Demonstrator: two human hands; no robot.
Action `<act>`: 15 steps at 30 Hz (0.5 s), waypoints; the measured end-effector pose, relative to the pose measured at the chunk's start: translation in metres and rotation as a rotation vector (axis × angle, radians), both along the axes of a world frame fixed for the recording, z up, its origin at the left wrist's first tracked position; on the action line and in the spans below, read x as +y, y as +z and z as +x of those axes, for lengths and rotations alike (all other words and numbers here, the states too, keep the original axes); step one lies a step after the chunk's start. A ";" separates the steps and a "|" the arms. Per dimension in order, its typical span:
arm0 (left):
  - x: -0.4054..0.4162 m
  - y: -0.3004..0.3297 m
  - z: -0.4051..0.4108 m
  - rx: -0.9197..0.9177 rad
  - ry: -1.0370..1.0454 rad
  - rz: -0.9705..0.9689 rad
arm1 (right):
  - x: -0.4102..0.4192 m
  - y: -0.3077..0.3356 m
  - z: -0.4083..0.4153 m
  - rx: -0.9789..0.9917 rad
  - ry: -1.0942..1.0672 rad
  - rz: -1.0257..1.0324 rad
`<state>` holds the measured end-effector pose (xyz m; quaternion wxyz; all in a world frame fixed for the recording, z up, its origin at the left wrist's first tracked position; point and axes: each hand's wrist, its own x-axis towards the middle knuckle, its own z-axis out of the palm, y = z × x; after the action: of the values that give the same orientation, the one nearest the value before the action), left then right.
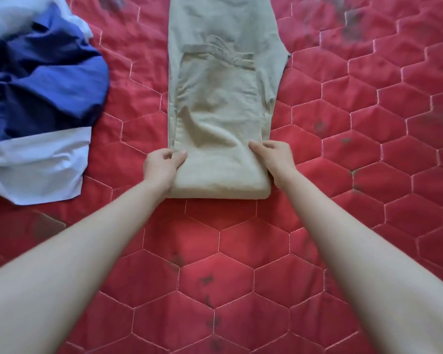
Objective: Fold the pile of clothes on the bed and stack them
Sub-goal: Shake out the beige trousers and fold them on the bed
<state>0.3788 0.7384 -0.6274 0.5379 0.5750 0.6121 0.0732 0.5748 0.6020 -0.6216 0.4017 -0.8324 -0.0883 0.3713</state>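
A pair of beige trousers lies lengthwise down the middle of the bed, its near end doubled over into a thick fold. My left hand grips the left side of that fold, thumb on top and fingers curled under. My right hand grips the right side the same way. A loose heap of blue and white clothes lies to the left, apart from the trousers.
The bed is covered by a red quilted spread with a hexagon stitch pattern and dark printed marks. It stretches wide to the right and toward me.
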 end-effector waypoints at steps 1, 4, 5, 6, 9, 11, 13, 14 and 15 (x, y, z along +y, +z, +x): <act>-0.005 0.001 -0.007 -0.017 -0.022 0.011 | -0.006 0.002 -0.003 -0.013 0.032 -0.016; -0.022 0.004 -0.028 -0.057 -0.039 0.014 | -0.031 0.007 -0.018 -0.056 0.158 -0.024; -0.028 0.005 -0.035 -0.077 -0.041 -0.001 | -0.041 0.009 -0.025 -0.080 0.180 -0.034; -0.033 0.007 -0.043 -0.114 -0.040 -0.020 | -0.051 0.010 -0.032 -0.106 0.193 -0.045; -0.054 0.010 -0.069 -0.167 -0.064 -0.047 | -0.087 0.014 -0.062 -0.142 0.203 -0.059; -0.072 0.012 -0.088 -0.145 -0.073 -0.060 | -0.109 0.016 -0.083 -0.151 0.203 -0.076; -0.096 0.016 -0.108 -0.118 -0.061 -0.102 | -0.131 0.019 -0.105 -0.147 0.210 -0.112; -0.109 0.019 -0.119 -0.108 -0.058 -0.120 | -0.142 0.020 -0.116 -0.141 0.215 -0.134; -0.121 0.023 -0.129 -0.097 -0.058 -0.136 | -0.153 0.022 -0.127 -0.132 0.220 -0.156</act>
<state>0.2502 0.6175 -0.6040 0.6066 0.5504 0.5720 0.0432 0.4481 0.4487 -0.5998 0.2863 -0.8690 -0.1761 0.3631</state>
